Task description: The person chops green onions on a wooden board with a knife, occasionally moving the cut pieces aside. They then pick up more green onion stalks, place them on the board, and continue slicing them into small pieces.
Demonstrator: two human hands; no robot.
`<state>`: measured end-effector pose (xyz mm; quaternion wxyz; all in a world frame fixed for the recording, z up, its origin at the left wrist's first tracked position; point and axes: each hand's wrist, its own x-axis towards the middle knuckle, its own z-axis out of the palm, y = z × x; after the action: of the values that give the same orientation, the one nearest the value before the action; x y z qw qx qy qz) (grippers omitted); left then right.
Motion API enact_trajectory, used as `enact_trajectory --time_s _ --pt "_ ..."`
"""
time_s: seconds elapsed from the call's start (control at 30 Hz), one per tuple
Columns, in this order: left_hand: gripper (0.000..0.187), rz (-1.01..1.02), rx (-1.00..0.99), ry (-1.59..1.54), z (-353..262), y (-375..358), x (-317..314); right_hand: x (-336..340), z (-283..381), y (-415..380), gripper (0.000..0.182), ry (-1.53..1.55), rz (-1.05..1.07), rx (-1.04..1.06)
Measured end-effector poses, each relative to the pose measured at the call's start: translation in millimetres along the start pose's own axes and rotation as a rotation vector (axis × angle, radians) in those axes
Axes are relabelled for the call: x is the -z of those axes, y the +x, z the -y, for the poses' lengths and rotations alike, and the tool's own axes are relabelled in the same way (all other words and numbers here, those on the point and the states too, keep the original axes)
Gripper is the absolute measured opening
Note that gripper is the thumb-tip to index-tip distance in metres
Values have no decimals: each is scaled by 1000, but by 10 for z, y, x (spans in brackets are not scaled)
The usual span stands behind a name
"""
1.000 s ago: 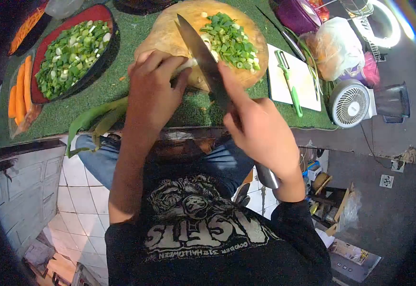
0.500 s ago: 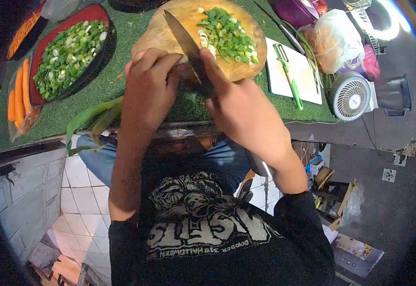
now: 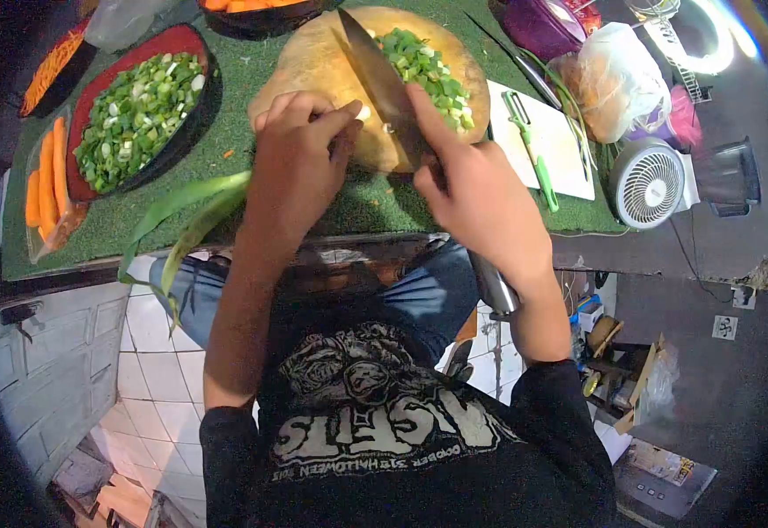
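indoors, a wooden board (image 3: 303,66) rests on green matting (image 3: 234,101) above white tiles (image 3: 157,378).

A ring lamp (image 3: 709,68) glares at the upper right, its brightest side washed out with a bluish streak. The right hand (image 3: 481,189) is brightly lit and slightly soft; the left hand (image 3: 300,145) and most of its forearm lie in brown shadow. The bowl (image 3: 177,40) has a dark shadow beside it. Grain speckles the dim shirt (image 3: 384,493). Wide-angle distortion bends the edges, and the corners fade to black.
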<state>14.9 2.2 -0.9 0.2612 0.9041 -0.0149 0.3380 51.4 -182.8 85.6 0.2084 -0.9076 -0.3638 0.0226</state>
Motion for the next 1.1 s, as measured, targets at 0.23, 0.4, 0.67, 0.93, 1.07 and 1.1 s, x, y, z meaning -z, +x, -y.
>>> enact_trajectory --time_s 0.23,0.4,0.67,0.93,1.07,1.1 --pt "15 -59 28 -39 0 -15 -4 -74 6 86 80 -99 -119 69" --pt "16 -63 49 -27 -24 -16 -10 -17 -137 38 76 -162 -45 85" --pt "19 -40 67 -31 -15 -39 -18 50 -291 -25 78 -125 -134 66" --pt "20 -29 62 -18 -24 -49 3 30 -310 68 65 -106 -242 -4" --pt "20 -39 42 -15 2 -54 -21 57 -290 68 69 -64 -226 22" --pt "19 -45 69 -64 2 -59 -29 117 -219 39 68 -30 -136 -61"
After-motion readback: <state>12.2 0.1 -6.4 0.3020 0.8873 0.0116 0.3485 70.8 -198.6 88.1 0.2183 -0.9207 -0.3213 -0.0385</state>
